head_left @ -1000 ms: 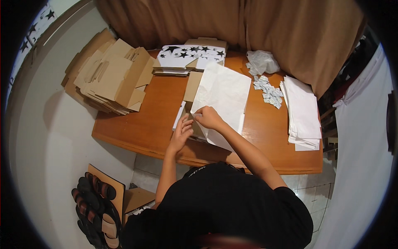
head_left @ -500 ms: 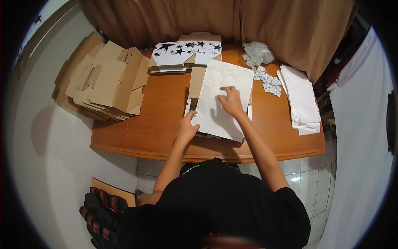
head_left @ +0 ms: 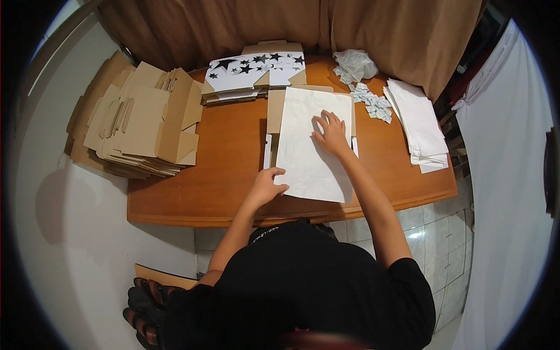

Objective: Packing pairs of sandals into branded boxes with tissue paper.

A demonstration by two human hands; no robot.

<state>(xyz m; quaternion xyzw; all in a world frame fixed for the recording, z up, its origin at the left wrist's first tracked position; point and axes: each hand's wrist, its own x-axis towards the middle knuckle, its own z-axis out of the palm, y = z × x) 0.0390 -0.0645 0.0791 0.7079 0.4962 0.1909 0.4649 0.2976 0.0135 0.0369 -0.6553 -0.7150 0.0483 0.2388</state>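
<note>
A large white sheet of paper [head_left: 303, 169] lies slightly askew over an opened cardboard box [head_left: 274, 108] near the middle of the table. Brown flaps and narrow white side walls of the box show past the sheet; the rest is hidden under it. My right hand [head_left: 331, 135] rests on the upper right part of the paper, fingers spread. At the sheet's lower left corner is my left hand [head_left: 268, 186], its thumb and fingers apart and touching the paper's edge.
Folded brown cardboard boxes [head_left: 137, 116] are stacked at the left. Star-printed white boxes [head_left: 251, 73] lie at the back. On the right are small pale packets [head_left: 373, 105], a clear plastic bag [head_left: 354, 65] and a pile of white paper sheets [head_left: 414, 122]. Sandals [head_left: 146, 303] stand below left.
My right hand has shifted up and to the right over the paper, its fingers spreading. The paper has turned straighter over the box, and my left hand has moved slightly down along its edge.
</note>
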